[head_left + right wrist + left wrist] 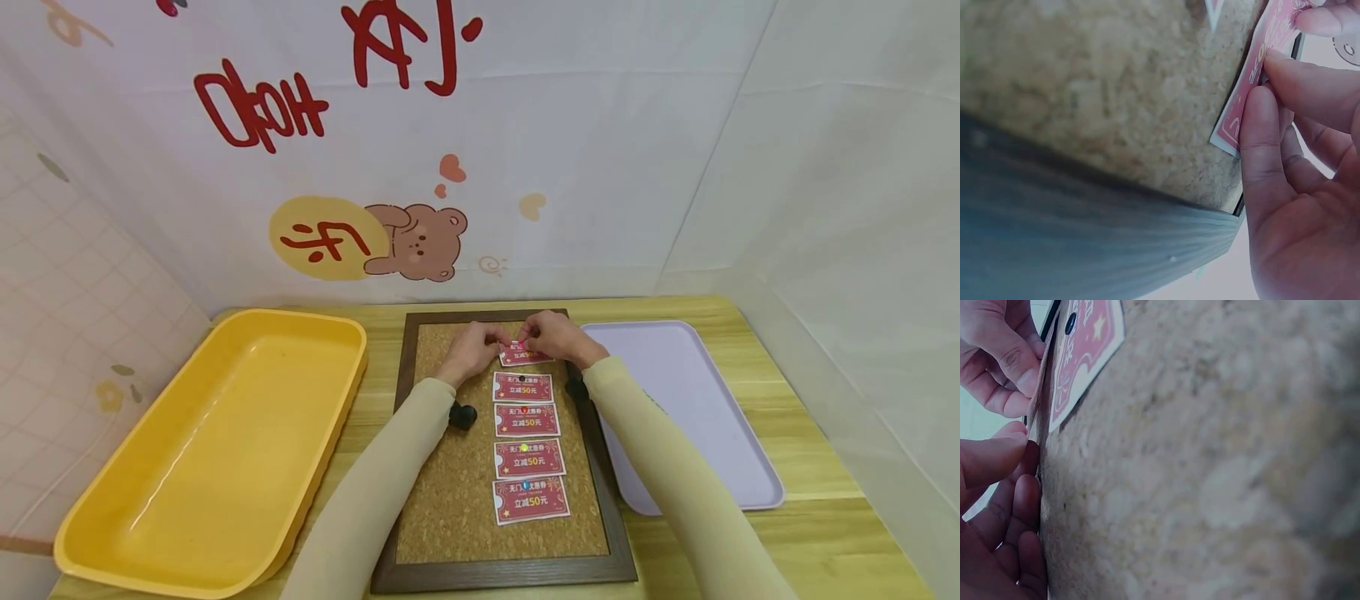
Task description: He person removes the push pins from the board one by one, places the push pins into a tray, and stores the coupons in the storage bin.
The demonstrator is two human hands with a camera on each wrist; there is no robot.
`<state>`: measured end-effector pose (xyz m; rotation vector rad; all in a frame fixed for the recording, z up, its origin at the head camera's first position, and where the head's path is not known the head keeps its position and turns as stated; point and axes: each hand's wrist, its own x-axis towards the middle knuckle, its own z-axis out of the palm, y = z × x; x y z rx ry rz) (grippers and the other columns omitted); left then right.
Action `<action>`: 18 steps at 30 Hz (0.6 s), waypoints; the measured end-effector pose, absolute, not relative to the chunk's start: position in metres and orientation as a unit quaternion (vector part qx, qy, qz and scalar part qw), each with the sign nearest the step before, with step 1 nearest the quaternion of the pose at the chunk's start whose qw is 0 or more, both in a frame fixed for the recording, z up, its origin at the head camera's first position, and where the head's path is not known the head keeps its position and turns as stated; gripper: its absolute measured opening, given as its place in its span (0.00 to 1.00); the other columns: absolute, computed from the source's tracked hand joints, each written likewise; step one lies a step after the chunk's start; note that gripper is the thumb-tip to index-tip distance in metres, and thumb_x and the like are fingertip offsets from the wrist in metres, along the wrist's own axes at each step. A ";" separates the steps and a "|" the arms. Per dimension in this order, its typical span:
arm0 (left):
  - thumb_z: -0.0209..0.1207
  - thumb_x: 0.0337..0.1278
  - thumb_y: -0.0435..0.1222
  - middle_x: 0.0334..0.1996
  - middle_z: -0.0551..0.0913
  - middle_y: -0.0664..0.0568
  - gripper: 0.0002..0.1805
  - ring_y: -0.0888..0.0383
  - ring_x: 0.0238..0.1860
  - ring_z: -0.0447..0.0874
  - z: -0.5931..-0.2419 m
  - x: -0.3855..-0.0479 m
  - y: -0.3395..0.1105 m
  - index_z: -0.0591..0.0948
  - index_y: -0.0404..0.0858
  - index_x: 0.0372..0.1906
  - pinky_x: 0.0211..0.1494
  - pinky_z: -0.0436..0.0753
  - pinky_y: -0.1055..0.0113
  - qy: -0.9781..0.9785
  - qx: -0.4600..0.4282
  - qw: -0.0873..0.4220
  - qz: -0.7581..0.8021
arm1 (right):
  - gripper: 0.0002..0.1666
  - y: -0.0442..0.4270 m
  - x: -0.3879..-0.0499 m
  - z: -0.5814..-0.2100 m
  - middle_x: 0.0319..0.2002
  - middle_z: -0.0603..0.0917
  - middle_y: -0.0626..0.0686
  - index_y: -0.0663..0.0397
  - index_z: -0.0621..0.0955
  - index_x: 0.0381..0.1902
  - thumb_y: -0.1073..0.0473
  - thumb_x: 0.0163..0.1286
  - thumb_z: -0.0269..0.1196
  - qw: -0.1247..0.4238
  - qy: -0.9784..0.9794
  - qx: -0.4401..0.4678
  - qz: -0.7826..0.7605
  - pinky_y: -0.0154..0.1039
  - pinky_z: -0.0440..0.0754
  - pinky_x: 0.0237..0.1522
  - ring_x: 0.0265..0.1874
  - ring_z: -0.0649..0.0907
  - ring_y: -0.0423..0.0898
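A framed cork board lies on the table with several red-and-white paper coupons in a column. At its far end, my left hand pinches the left edge of the top coupon. My right hand has thumb and forefinger together at a pink push pin on that coupon's upper part; the fingers mostly hide the pin. In the right wrist view, the right fingertips press close against the coupon. Below, the second coupon bears a black pin, and the bottom coupon a blue one.
A deep yellow tray stands left of the board. On the right, a shallow lilac tray sits close to the board's dark frame. A printed white cloth hangs behind the wooden table.
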<state>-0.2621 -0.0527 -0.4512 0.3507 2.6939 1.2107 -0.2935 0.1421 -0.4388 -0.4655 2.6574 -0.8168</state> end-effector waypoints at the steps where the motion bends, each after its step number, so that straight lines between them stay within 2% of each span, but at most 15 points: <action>1: 0.61 0.72 0.30 0.45 0.87 0.48 0.08 0.52 0.48 0.81 -0.452 -0.262 -0.052 0.89 0.39 0.44 0.58 0.77 0.55 0.903 0.117 0.083 0.405 | 0.06 0.142 -0.293 -0.439 0.36 0.87 0.52 0.58 0.86 0.43 0.65 0.73 0.62 0.162 0.931 -0.161 -0.286 0.40 0.78 0.39 0.32 0.81 0.45; 8: 0.60 0.71 0.30 0.44 0.88 0.49 0.08 0.53 0.46 0.81 -0.452 -0.264 -0.052 0.90 0.39 0.44 0.57 0.78 0.56 0.902 0.121 0.084 0.406 | 0.06 0.142 -0.294 -0.439 0.35 0.86 0.51 0.57 0.86 0.42 0.65 0.73 0.62 0.158 0.932 -0.166 -0.280 0.40 0.76 0.39 0.32 0.79 0.45; 18: 0.60 0.73 0.32 0.46 0.86 0.48 0.08 0.52 0.48 0.80 -0.450 -0.264 -0.054 0.89 0.38 0.46 0.59 0.77 0.54 0.896 0.117 0.106 0.414 | 0.06 0.145 -0.295 -0.442 0.36 0.87 0.52 0.58 0.85 0.43 0.66 0.74 0.61 0.166 0.923 -0.176 -0.299 0.39 0.77 0.38 0.32 0.80 0.45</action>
